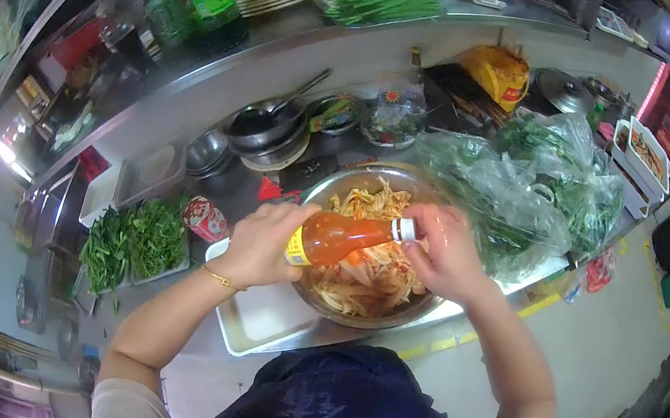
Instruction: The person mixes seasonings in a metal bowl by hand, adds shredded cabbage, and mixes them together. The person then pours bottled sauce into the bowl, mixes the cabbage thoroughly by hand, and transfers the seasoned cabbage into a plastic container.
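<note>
Two-handed, hold the bottle (343,240) steadily above the bowl (355,179), with left hand (266,237) clamped round its nine-o'clock end and right hand (452,251) closed on the three-o'clock cap (405,230).

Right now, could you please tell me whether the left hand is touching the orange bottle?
Touching: the head view shows the left hand gripping the orange bottle around its yellow label.

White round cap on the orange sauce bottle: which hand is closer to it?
Right. The right hand is right at the white round cap; the left hand is farther away, gripping the base end of the orange sauce bottle.
</note>
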A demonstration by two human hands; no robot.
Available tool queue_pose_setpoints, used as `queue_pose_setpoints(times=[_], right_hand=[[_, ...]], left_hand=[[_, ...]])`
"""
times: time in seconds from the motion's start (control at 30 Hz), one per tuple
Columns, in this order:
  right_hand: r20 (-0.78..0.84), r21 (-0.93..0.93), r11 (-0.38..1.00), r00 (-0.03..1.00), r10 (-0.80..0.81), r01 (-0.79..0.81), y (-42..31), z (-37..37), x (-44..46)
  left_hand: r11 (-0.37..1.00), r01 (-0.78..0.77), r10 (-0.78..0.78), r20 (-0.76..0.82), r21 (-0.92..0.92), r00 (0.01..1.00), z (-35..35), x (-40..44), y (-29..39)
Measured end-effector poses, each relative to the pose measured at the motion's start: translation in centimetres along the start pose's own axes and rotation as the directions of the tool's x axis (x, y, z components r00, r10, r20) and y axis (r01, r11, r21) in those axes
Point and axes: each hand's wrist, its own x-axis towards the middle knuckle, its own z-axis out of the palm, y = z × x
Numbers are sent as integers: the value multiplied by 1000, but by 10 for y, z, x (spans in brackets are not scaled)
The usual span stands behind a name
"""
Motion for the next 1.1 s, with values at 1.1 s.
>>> queue_pose_setpoints(times=[1.1], right_hand=[[89, 11, 990, 987, 136, -138, -39, 114, 45]], left_hand=[[22, -191, -585, -168, -981, 793, -185, -124, -266]])
